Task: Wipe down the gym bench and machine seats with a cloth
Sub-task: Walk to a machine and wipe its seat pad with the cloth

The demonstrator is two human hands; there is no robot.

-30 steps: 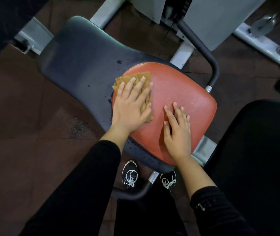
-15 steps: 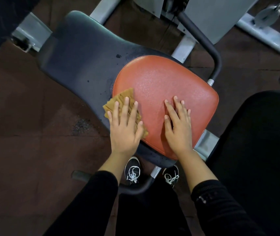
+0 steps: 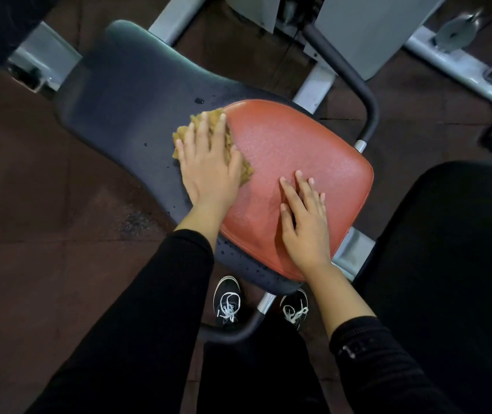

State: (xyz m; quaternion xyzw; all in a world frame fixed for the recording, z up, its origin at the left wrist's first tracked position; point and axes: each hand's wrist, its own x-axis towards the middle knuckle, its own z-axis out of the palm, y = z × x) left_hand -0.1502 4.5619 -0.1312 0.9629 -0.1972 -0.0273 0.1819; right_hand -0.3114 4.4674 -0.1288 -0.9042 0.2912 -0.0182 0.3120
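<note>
Left hand point(image 3: 209, 165), fingers flat, presses crumpled tan cloth point(image 3: 209, 135) at red padded vinyl seat's point(image 3: 292, 150) left edge; right hand point(image 3: 304, 222) flat on seat, holding nothing.

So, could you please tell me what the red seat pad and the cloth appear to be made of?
Red seat pad: probably vinyl or faux leather, with a fine pebbled grain and soft sheen. Cloth: seemingly a soft textile, tan, matte and rumpled under the left hand.

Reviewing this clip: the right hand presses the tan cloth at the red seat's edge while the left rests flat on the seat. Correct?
Hands are swapped. In the head view, the left hand presses the tan cloth at the red seat edge; the right hand rests flat.
</note>
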